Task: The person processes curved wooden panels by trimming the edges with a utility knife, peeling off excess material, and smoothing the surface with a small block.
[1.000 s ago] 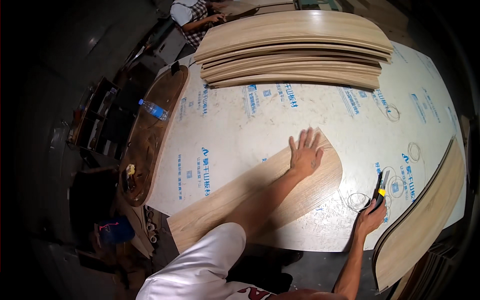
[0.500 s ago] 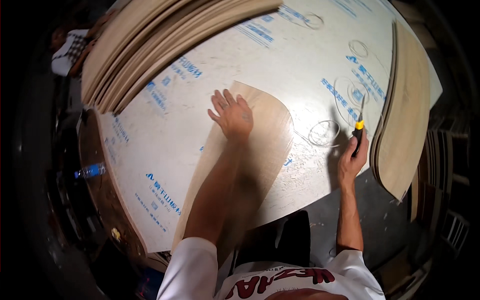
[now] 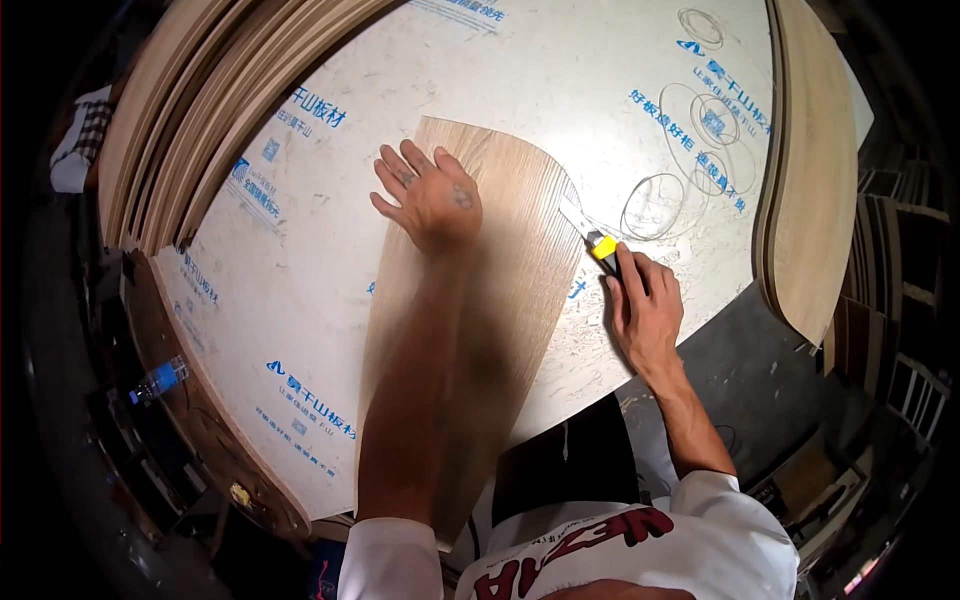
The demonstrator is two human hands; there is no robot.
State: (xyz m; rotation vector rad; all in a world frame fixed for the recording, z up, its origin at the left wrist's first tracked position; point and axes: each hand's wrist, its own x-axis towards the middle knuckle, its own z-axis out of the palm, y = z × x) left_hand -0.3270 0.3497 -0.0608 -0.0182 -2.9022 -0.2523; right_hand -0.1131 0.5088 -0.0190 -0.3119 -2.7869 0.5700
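Observation:
A curved wood-grain panel (image 3: pixel 520 200) lies on the white printed board, its rounded end pointing away from me. My left hand (image 3: pixel 435 200) rests with spread fingers over the panel's far left part, holding nothing. In my right hand (image 3: pixel 648 310) is a black and yellow utility knife (image 3: pixel 603 247), gripped by its handle. Its extended blade reaches the panel's right rounded edge; whether it touches cannot be told. Thin curled trimming strips (image 3: pixel 652 207) lie on the board just beyond the knife.
Several curved panels (image 3: pixel 215 110) stand on edge at the far left. Another stack of shaped panels (image 3: pixel 810 180) lies along the right side. A plastic bottle (image 3: pixel 160 380) is on the brown ledge at left. Small shavings (image 3: pixel 545 400) are scattered near the board's front edge (image 3: pixel 560 425).
My right hand has brought the knife left, from over the board to the panel's right edge. My left hand stays spread on the panel. The whole view has shifted somewhat.

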